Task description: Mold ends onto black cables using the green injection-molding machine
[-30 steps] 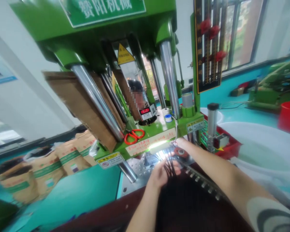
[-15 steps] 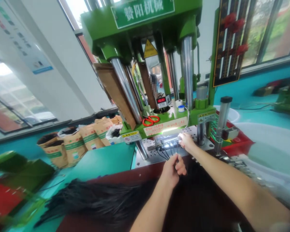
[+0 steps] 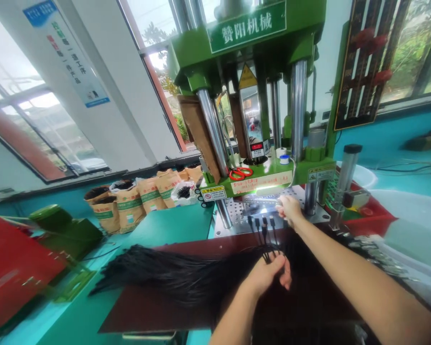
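My left hand (image 3: 271, 274) is closed around several thin black cables (image 3: 273, 248). Their dark connector ends (image 3: 264, 224) stick up from the hand, just in front of the press bed. Up at the press, my right hand (image 3: 290, 210) has its fingers closed at the right end of a shiny metal mould (image 3: 260, 207), partly hidden under the green press head; the exact grip is not clear. To the left of my left hand, a large bundle of black cables (image 3: 179, 273) spreads over the dark red board (image 3: 143, 311).
The green press (image 3: 247, 33) stands ahead with steel columns (image 3: 299, 110). Red-handled scissors (image 3: 241, 173) and a blue-and-white spool (image 3: 284, 159) rest on it. A red crate (image 3: 377, 213) and white tub (image 3: 416, 199) are at right, paper sacks (image 3: 129, 211) at left.
My left hand has drawn the cables back from the mould towards me, and their connector ends now show apart from it. My right hand stays at the mould. The view has shifted left.
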Demonstrator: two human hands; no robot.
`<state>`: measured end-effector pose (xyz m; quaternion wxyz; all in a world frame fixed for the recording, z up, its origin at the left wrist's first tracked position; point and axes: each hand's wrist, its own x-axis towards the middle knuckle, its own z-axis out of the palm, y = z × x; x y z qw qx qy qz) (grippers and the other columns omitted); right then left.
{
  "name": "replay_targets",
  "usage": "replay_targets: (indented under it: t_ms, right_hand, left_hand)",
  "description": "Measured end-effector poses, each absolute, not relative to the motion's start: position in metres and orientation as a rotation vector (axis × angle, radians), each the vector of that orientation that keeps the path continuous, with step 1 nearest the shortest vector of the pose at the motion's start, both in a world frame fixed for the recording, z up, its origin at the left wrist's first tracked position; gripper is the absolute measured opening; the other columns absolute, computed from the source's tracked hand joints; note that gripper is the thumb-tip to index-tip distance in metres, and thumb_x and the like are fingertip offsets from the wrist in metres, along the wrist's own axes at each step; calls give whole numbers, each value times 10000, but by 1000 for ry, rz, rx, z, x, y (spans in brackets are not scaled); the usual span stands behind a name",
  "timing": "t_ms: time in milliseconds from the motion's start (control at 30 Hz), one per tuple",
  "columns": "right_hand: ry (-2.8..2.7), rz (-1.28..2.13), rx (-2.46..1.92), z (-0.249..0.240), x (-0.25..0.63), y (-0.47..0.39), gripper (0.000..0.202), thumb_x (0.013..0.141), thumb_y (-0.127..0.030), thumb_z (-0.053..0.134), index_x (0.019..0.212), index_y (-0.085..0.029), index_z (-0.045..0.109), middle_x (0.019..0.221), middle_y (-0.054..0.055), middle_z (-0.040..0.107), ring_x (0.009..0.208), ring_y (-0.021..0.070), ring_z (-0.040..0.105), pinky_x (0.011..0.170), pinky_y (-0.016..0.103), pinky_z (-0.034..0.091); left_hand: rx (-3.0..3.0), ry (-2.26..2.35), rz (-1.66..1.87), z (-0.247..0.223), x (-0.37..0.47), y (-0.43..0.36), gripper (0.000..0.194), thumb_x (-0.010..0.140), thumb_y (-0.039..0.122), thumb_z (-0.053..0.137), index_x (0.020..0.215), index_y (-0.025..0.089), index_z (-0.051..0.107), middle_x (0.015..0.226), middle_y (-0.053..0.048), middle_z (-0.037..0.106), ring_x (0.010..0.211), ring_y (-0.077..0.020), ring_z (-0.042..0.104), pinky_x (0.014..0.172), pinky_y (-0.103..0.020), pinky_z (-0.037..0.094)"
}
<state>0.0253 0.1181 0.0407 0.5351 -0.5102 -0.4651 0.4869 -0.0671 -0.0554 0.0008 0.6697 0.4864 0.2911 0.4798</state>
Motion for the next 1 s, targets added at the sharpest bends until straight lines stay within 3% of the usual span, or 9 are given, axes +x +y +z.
replay_targets:
  t_ms: [200, 333, 500, 633, 733, 833, 900, 1000]
  right_hand:
    - [-1237, 1154, -1254, 26, 31, 110, 197, 869, -227, 465, 693, -141, 484, 406, -98, 376, 291, 56, 378, 268, 143, 258]
    - [-1469, 1183, -1256, 5, 25, 96, 201, 850, -244, 387, 692, -150, 468, 418, -47, 440, 329, 88, 419, 301, 177, 322]
    - [-1954, 1094, -1211, -4, 31, 98, 37, 677, -169, 561, 672, -150, 530, 538, -16, 513, 538, 148, 520, 524, 264, 454]
    - [-2274, 780, -1222, 3, 33, 95, 104, 580, -54, 604, 615, -144, 565, 753, 68, 562, 863, 271, 493, 802, 415, 383]
    - [-2434, 636, -1122, 12, 22, 68, 137, 680, -113, 570, 805, -139, 618, 973, 124, 547, 1012, 303, 430, 893, 448, 312]
    - [-2767, 646, -830, 21, 2, 31, 535, 685, -322, 642, 1171, -138, 515, 1174, 135, 494, 1088, 286, 424, 944, 394, 313]
    - [-2973, 554, -775, 24, -11, 14, 735, 618, -362, 681, 1254, -81, 440, 1258, 188, 433, 1144, 336, 385, 963, 440, 298]
    - [-3059, 418, -771, 20, -24, 5, 455, 638, -227, 576, 1069, -81, 566, 1094, 184, 553, 996, 345, 517, 841, 452, 409]
  left_hand:
    - [679, 436, 1730, 23, -104, -53, 316, 788, 441, 524, 617, 187, 446, 433, 87, 260, 410, -67, 321, 635, -286, 392]
    - [394, 461, 1981, 38, -140, -43, 273, 846, 349, 464, 631, 187, 417, 466, 86, 224, 417, -63, 273, 623, -257, 389]
    - [92, 556, 2233, 50, -183, -38, 327, 917, 251, 266, 613, 179, 360, 442, 92, 216, 380, -58, 259, 573, -234, 369]
    - [79, 598, 2365, 64, -213, -42, 319, 919, 278, 262, 624, 182, 337, 444, 97, 223, 382, -52, 272, 577, -225, 376]
    - [100, 648, 2414, 71, -225, -44, 285, 898, 278, 332, 631, 181, 353, 440, 100, 232, 385, -50, 273, 559, -225, 378]
    - [117, 721, 2450, 74, -234, -42, 262, 875, 276, 380, 630, 184, 360, 436, 103, 231, 377, -50, 274, 537, -231, 382]
    - [118, 787, 2478, 74, -245, -38, 262, 863, 293, 398, 627, 188, 360, 433, 106, 231, 372, -52, 288, 528, -241, 391]
    - [91, 919, 2570, 74, -276, -32, 285, 858, 320, 395, 610, 192, 340, 424, 109, 230, 357, -52, 297, 493, -234, 387]
